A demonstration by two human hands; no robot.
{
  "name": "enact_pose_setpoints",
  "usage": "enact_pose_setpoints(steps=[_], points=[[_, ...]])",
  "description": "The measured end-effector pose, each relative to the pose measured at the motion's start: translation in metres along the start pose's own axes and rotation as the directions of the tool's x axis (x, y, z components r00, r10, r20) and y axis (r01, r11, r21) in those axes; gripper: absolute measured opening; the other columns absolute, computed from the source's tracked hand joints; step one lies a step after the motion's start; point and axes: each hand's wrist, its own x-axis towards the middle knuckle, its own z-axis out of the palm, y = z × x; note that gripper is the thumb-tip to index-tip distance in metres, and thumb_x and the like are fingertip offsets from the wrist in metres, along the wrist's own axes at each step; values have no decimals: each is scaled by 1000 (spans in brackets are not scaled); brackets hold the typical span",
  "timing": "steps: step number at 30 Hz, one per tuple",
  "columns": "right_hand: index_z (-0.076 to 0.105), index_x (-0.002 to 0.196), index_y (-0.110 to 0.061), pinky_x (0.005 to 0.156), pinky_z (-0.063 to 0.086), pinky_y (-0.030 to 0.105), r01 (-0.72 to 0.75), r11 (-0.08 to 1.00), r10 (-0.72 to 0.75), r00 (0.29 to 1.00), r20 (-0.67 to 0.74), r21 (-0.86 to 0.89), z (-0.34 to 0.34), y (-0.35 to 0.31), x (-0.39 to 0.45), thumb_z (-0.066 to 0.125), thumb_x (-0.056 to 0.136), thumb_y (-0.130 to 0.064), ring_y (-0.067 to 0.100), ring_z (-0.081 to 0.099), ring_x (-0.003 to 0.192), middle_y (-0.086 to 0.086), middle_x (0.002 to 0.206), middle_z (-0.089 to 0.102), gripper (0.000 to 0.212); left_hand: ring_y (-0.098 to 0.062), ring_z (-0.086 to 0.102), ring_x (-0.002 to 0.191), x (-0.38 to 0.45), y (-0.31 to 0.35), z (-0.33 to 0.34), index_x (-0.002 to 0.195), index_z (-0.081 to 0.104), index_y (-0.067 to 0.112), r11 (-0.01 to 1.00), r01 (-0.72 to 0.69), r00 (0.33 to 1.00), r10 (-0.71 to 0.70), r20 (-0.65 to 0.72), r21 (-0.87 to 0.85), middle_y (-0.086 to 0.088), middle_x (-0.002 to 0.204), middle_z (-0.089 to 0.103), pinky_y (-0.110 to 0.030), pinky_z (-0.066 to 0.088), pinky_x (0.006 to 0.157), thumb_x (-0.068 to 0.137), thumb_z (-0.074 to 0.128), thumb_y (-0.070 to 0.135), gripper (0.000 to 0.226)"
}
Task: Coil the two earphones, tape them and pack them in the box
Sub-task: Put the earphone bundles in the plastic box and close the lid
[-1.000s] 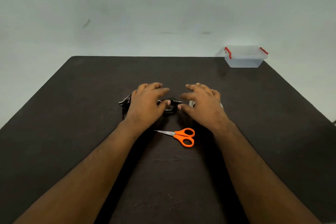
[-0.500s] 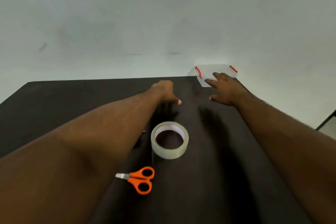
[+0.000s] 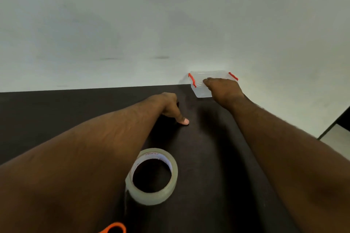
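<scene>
The clear plastic box (image 3: 201,91) with red latches stands at the table's far edge, lid on. My right hand (image 3: 222,89) reaches out to it and lies on the lid with fairly straight fingers, covering the box's right half. My left hand (image 3: 169,107) is on the table in front and left of the box, thumb tip pressed to the surface. Its fingers are tucked out of sight, so I cannot tell whether it holds anything. A roll of clear tape (image 3: 151,176) lies flat between my forearms. No earphones are visible.
The orange handle of the scissors (image 3: 115,228) shows at the bottom edge, near the tape roll. The dark table (image 3: 56,108) ends just behind the box at a pale wall. The table's right edge runs down toward a dark object at the far right.
My view has leaned forward and up. Both arms stretched from the earphones toward the far edge. My right hand went from reaching to lying on the box; the scissors slid nearly out of view.
</scene>
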Motion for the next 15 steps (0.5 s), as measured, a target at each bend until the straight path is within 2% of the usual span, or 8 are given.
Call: enact_pose_setpoints(steps=[2, 3, 6, 8, 10, 12, 14, 15], points=[[45, 138, -19, 93, 52, 43, 39, 998, -43, 996, -75, -57, -18, -8, -14, 53, 92, -5, 27, 57, 119, 3, 138, 55, 48, -23, 52, 123, -21, -10, 7, 140, 46, 19, 968, -56, 995, 35, -90, -243, -3, 139, 52, -40, 43, 105, 67, 81, 50, 86], [44, 138, -19, 90, 54, 42, 72, 994, -81, 990, -117, -76, -30, -15, -24, 54, 92, -7, 27, 59, 118, 3, 137, 56, 48, -22, 49, 127, -36, -14, 9, 141, 45, 19, 915, -112, 984, 47, -174, -387, -2, 143, 49, -39, 39, 109, 71, 79, 49, 84], [41, 142, -14, 93, 52, 43, 229, 968, -245, 953, -177, -108, -79, -53, -71, 61, 91, -19, 29, 56, 122, 8, 143, 50, 55, -20, 45, 132, -100, -30, 13, 142, 44, 19, 653, -286, 915, -33, -403, -702, -2, 147, 46, -41, 37, 110, 84, 67, 49, 69], [48, 137, -7, 89, 53, 46, 342, 926, -374, 890, -261, -161, -114, -86, -115, 65, 86, -14, 33, 60, 117, 15, 138, 54, 55, -26, 45, 130, -156, -44, 19, 140, 47, 22, 412, -340, 911, -77, -405, -845, -1, 144, 48, -46, 41, 105, 85, 60, 56, 66], [56, 127, -2, 79, 55, 47, 402, 890, -454, 825, -337, -215, -145, -126, -165, 70, 77, -6, 37, 66, 103, 20, 127, 61, 52, -32, 55, 118, -218, -59, 26, 129, 58, 25, 219, -335, 926, -103, -363, -916, -2, 130, 58, -48, 50, 94, 80, 60, 64, 62], [51, 129, 0, 78, 55, 46, 471, 851, -521, 812, -262, -232, -167, -169, -209, 64, 81, -8, 37, 65, 102, 21, 128, 59, 50, -28, 69, 92, -271, -73, 36, 114, 67, 20, 116, -353, 917, -157, -368, -929, -1, 102, 70, -46, 55, 83, 83, 64, 53, 46], [48, 130, 0, 78, 53, 45, 551, 810, -586, 776, -234, -203, -180, -208, -248, 56, 86, -10, 37, 63, 104, 21, 127, 59, 47, -20, 70, 68, -321, -90, 50, 103, 69, 16, 123, -371, 887, -247, -391, -920, 1, 77, 72, -46, 56, 78, 89, 63, 29, 20], [53, 127, -1, 80, 53, 46, 583, 791, -612, 749, -253, -188, -182, -222, -263, 59, 84, -12, 38, 63, 105, 20, 124, 61, 45, -19, 70, 66, -343, -100, 57, 102, 70, 14, 147, -363, 878, -277, -391, -920, 0, 74, 72, -48, 56, 78, 90, 61, 21, 16]])
